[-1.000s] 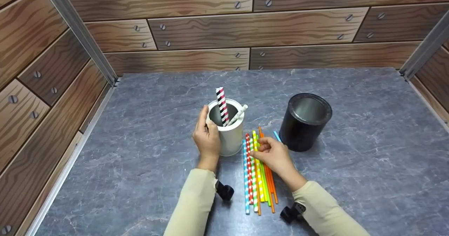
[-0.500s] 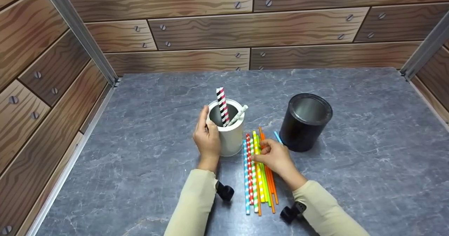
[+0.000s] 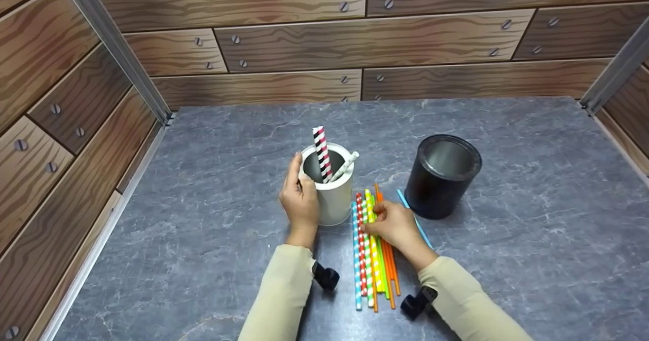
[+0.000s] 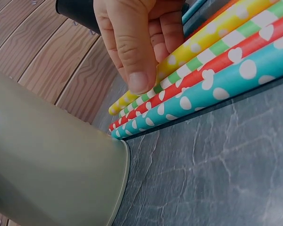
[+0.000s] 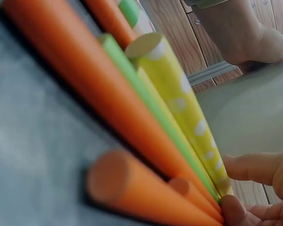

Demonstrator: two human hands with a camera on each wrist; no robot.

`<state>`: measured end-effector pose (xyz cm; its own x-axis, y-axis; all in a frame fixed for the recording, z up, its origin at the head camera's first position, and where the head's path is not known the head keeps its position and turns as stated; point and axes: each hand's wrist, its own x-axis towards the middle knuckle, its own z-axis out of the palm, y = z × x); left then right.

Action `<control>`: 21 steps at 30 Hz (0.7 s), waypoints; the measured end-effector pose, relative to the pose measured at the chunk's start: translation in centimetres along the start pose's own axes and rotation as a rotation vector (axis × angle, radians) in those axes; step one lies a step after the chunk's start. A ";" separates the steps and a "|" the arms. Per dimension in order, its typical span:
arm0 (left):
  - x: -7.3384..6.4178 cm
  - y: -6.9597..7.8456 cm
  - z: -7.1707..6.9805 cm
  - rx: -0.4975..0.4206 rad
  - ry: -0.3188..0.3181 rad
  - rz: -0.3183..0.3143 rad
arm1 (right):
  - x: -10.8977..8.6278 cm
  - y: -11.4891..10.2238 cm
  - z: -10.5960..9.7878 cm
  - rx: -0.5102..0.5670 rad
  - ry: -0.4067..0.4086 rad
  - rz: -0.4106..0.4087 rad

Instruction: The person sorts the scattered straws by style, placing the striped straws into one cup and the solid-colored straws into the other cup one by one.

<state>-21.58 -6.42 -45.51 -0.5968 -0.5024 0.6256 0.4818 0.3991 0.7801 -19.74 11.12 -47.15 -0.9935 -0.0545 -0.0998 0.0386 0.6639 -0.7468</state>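
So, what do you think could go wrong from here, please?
The bunched straws lie close together, so the right hand might catch or roll a neighbouring one. The pale straw leans over the rim of the white cup and could be knocked out. The plain blue straw, near that hand's wrist, could be nudged.

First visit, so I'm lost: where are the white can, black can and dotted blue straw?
White can (image 3: 335, 201): head view, outer wall.
Black can (image 3: 436, 193): head view, outer wall.
Dotted blue straw (image 4: 203, 95): left wrist view, mid-length, between dots.
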 end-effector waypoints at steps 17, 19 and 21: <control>0.0 0.0 -0.1 0.011 -0.017 -0.007 | 0.6 -0.3 -0.5 -0.219 0.010 -0.088; 0.0 0.0 -0.1 0.015 -0.021 -0.006 | 0.7 -0.4 -0.5 -0.247 0.013 -0.083; 0.0 0.0 -0.1 0.020 -0.018 -0.004 | 0.7 -0.5 -0.6 -0.263 0.013 -0.072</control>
<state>-21.49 -6.49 -45.55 -0.6102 -0.4900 0.6225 0.4668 0.4125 0.7823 -20.53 11.20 -46.49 -0.9940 -0.1004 -0.0427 -0.0600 0.8298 -0.5548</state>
